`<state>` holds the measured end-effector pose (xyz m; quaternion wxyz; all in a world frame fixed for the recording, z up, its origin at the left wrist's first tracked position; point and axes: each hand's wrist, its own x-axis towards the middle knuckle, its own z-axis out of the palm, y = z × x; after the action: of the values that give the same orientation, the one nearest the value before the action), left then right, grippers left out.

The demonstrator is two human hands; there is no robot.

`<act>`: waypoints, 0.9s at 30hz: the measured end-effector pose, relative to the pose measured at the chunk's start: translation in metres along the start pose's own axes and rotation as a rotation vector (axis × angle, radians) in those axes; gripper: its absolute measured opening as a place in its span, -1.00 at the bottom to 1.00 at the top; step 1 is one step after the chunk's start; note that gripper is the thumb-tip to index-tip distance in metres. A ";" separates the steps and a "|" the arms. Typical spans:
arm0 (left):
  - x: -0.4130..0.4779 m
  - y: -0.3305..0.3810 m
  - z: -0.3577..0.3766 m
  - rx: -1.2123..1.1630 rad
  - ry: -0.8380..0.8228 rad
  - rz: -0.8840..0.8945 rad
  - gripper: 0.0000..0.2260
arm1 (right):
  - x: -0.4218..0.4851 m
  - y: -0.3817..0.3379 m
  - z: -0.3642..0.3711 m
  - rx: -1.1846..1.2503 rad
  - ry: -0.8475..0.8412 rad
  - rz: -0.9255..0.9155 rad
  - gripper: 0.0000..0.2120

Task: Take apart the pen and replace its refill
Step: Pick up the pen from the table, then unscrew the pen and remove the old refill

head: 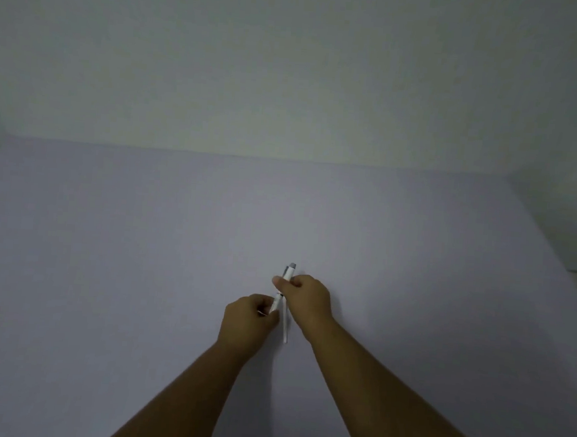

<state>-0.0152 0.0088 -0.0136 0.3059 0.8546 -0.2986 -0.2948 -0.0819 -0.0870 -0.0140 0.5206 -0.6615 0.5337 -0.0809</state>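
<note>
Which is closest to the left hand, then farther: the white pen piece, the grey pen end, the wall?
1. The white pen piece, in the left hand's fingers.
2. The grey pen end, above the right hand.
3. The wall, far back.

Pen barrel partly hidden inside right hand; small white piece in left hand too blurred to identify; forearms cut off at bottom edge.
</note>
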 end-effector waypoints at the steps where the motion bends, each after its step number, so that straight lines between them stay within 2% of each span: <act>1: -0.002 0.001 0.002 -0.003 -0.016 0.020 -0.82 | 0.003 -0.001 0.000 0.016 0.008 0.017 -0.73; 7: 0.002 0.017 -0.001 -0.024 -0.073 0.064 -0.85 | 0.005 -0.001 -0.005 0.176 0.119 0.112 -0.67; 11: 0.002 0.016 -0.009 0.069 -0.220 0.054 -0.93 | 0.016 0.008 -0.013 0.333 0.286 0.174 -0.66; 13: -0.001 0.009 -0.011 0.082 -0.232 0.024 -0.97 | 0.025 0.016 -0.027 0.208 0.274 0.135 -0.66; 17: -0.004 -0.002 -0.014 0.016 -0.168 -0.071 -0.94 | 0.017 0.023 -0.036 -0.118 0.076 0.015 -0.78; 21: -0.004 -0.001 -0.017 -0.079 -0.150 -0.133 -0.85 | 0.008 0.035 -0.020 -0.246 0.048 -0.015 -0.76; 24: -0.004 -0.001 -0.018 -0.093 -0.139 -0.133 -0.96 | 0.008 0.039 -0.016 -0.328 0.052 -0.058 -0.78; 27: -0.005 -0.002 -0.018 -0.100 -0.139 -0.137 -0.91 | 0.008 0.042 -0.015 -0.332 0.062 -0.086 -0.79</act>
<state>-0.0051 0.0198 -0.0025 0.3059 0.8341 -0.2450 -0.3882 -0.1143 -0.0981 -0.0434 0.3835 -0.7579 0.5267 -0.0343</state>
